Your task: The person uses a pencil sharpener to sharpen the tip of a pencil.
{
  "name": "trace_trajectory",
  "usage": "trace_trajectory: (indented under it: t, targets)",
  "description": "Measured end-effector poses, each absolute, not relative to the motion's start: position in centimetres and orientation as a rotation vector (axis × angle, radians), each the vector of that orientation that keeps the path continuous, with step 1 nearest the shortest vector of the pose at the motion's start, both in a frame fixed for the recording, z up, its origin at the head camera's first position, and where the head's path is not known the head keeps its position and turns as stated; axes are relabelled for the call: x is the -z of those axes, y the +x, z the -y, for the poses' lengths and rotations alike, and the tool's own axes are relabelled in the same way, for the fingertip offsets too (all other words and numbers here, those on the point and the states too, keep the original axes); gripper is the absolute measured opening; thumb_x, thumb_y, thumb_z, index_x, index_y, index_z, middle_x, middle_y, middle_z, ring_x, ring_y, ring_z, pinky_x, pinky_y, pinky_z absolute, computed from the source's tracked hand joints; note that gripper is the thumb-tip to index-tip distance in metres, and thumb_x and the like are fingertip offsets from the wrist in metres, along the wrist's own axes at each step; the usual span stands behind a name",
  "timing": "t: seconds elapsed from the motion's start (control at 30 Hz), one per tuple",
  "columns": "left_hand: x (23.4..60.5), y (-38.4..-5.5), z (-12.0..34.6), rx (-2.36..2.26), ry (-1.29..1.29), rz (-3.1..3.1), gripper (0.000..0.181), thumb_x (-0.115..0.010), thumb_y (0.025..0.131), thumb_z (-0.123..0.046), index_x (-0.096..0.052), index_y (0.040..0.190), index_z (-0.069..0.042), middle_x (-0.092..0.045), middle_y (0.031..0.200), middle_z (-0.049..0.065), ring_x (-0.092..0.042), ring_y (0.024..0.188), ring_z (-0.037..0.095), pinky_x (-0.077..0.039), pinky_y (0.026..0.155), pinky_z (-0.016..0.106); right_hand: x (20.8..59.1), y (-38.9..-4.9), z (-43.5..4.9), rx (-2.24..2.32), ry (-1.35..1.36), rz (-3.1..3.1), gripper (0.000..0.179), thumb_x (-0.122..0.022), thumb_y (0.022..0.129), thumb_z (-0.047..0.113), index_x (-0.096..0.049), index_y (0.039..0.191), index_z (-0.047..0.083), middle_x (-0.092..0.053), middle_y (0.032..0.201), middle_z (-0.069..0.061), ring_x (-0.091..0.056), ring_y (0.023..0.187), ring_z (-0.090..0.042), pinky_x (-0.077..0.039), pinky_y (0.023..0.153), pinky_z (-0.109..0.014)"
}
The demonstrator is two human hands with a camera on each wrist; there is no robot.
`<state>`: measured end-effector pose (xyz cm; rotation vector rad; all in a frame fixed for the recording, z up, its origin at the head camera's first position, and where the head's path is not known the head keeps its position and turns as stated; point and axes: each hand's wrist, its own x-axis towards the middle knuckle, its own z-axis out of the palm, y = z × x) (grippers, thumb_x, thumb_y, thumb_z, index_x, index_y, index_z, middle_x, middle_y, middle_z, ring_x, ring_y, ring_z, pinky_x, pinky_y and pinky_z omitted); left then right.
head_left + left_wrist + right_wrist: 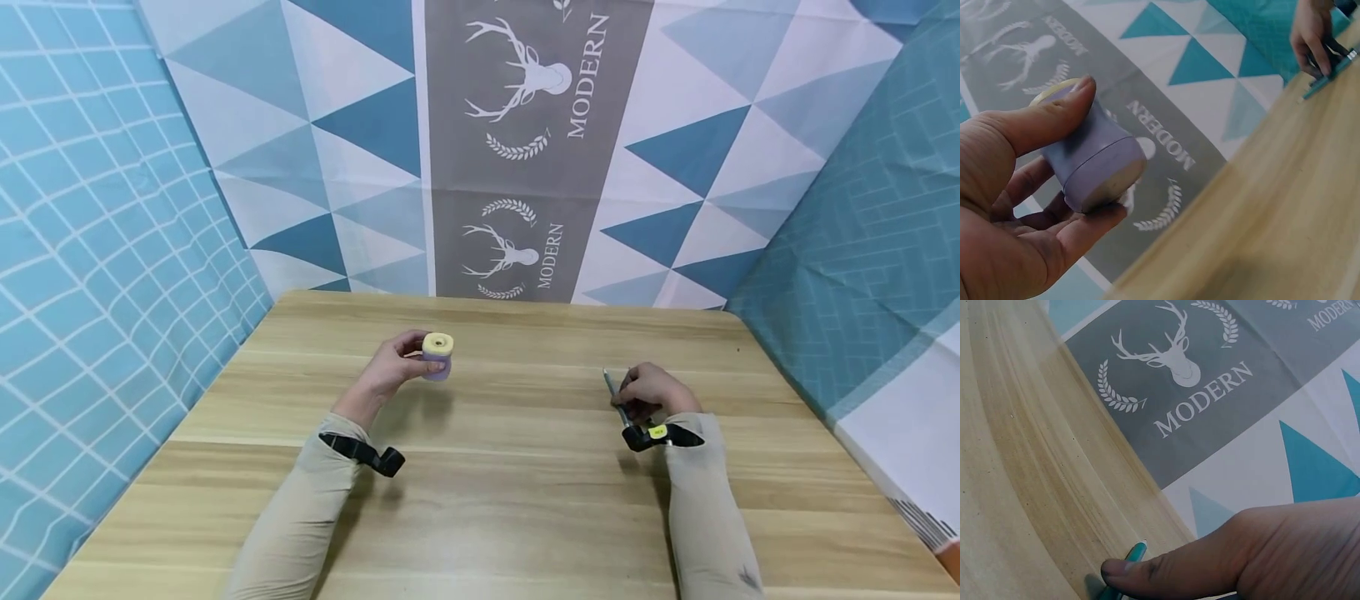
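Observation:
My left hand grips a small purple pencil sharpener with a yellow top, a dark hole at the top's centre. In the left wrist view the thumb lies along one side of the sharpener and the fingers curl under it; its rounded base faces the camera. Over to the right, my right hand pinches a teal pencil, which slants up and left, low over the table. In the right wrist view the thumb presses on the pencil; the other fingers are mostly out of sight there.
The wooden table stretches beneath both hands. Behind its far edge hangs a patterned cloth with triangles and a grey deer-head band. Blue gridded cloth borders the left side, teal cloth the right. Each wrist wears a black camera strap.

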<state>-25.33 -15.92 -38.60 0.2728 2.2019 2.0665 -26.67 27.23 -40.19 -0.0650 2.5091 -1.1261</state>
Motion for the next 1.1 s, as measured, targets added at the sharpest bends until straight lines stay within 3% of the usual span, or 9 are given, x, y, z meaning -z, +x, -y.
trace_trajectory:
  t: [0.2, 0.4, 0.77, 1.1]
  targets:
    - [39.9, -25.7, 15.6, -2.074, 0.23, -2.225, 0.054, -0.075, 0.08, 0.008, -0.055, 0.129, 0.005, -0.06, 0.12, 0.013, -0.056, 0.113, 0.027, -0.052, 0.093, 0.033, 40.0, -26.5, -27.5, 1.141, -0.082, -2.516, 0.018, -0.07, 0.09, 0.01, -0.061, 0.093, -0.005, -0.065, 0.073, -0.014, -0.065, 0.06, -0.021, -0.06, 0.059, -0.039]
    - [41.0, -26.2, 15.2, -2.059, 0.282, -2.265, 0.053, -0.077, 0.076, 0.01, -0.056, 0.124, 0.009, -0.064, 0.114, 0.01, -0.059, 0.108, 0.025, -0.052, 0.09, 0.03, 39.2, -26.6, -27.9, 1.147, -0.184, -2.505, 0.028, -0.068, 0.093, 0.014, -0.06, 0.107, -0.009, -0.067, 0.078, -0.015, -0.067, 0.065, -0.024, -0.06, 0.063, -0.041]
    - [43.3, -26.4, 14.4, -1.926, 0.23, -2.338, 0.052, -0.083, 0.067, 0.007, -0.063, 0.115, 0.004, -0.065, 0.111, 0.013, -0.06, 0.103, 0.027, -0.051, 0.09, 0.034, 37.7, -26.5, -27.2, 1.186, -0.293, -2.474, 0.044, -0.066, 0.096, 0.019, -0.054, 0.126, -0.009, -0.066, 0.087, -0.018, -0.065, 0.067, -0.026, -0.058, 0.059, -0.041]
    - [43.6, -25.9, 13.8, -1.864, 0.33, -2.321, 0.054, -0.083, 0.066, 0.013, -0.063, 0.116, 0.008, -0.068, 0.108, 0.013, -0.065, 0.101, 0.027, -0.054, 0.091, 0.038, 36.1, -25.8, -26.0, 1.223, -0.449, -2.464, 0.044, -0.062, 0.1, 0.023, -0.053, 0.128, -0.009, -0.065, 0.089, -0.025, -0.065, 0.067, -0.028, -0.058, 0.055, -0.043]
